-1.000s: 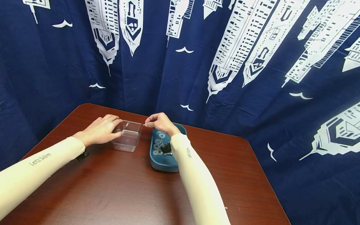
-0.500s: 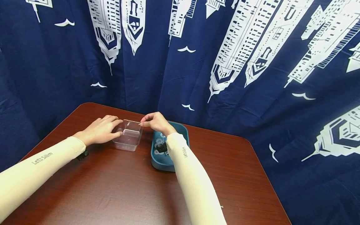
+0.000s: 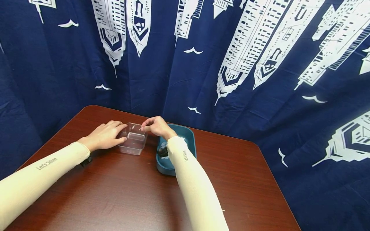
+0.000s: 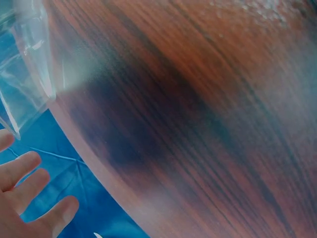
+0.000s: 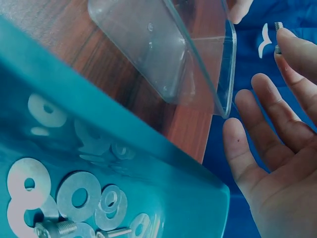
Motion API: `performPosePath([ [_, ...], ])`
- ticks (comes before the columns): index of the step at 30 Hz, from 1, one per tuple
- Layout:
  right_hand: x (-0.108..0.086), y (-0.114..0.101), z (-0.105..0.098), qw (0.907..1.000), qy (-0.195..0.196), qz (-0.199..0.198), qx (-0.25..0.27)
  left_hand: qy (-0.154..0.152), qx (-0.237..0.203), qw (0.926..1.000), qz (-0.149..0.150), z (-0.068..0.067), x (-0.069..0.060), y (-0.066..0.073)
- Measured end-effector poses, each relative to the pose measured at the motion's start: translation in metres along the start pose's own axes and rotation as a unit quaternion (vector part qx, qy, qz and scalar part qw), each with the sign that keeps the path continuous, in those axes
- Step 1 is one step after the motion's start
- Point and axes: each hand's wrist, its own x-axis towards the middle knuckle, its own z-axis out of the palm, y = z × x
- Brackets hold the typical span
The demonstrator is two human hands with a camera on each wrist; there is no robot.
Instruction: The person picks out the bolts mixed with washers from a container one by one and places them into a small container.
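Observation:
A clear square plastic box (image 3: 133,141) stands on the table, seen also at the top left of the left wrist view. My left hand (image 3: 105,136) rests against its left side, fingers spread and relaxed. My right hand (image 3: 157,127) is over the box's right back corner and pinches a small screw (image 5: 278,26) between thumb and index finger, the other fingers extended. Right of the box, partly under my right wrist, is a blue tray (image 3: 186,133). Flat metal washers (image 5: 78,196) and several screws (image 5: 62,228) lie in it.
The brown table (image 3: 124,192) ends at a back edge in front of a dark blue curtain (image 3: 144,86) with white building prints. The tray's raised wall stands beside the box. A small pale bit lies near the right sleeve.
My right hand has moved left from beside the box to over its right back corner, still pinching the small piece. My left hand has stayed at the box.

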Motion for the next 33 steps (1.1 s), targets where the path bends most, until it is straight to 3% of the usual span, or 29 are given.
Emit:
performPosePath([
  [12, 0.003, 0.003, 0.007, 0.9994, -0.015, 0.001, -0.032, -0.006, -0.009, 0.9999, -0.002, 0.001, 0.0, -0.001],
  [24, 0.009, 0.0, 0.014, 0.9951, -0.026, -0.032, -0.09, -0.011, -0.021, 0.9997, -0.004, 0.001, -0.001, 0.002],
  [33, 0.009, -0.005, 0.017, 0.9932, -0.022, -0.035, -0.109, -0.012, -0.023, 0.9997, -0.005, 0.0, -0.001, 0.002],
])
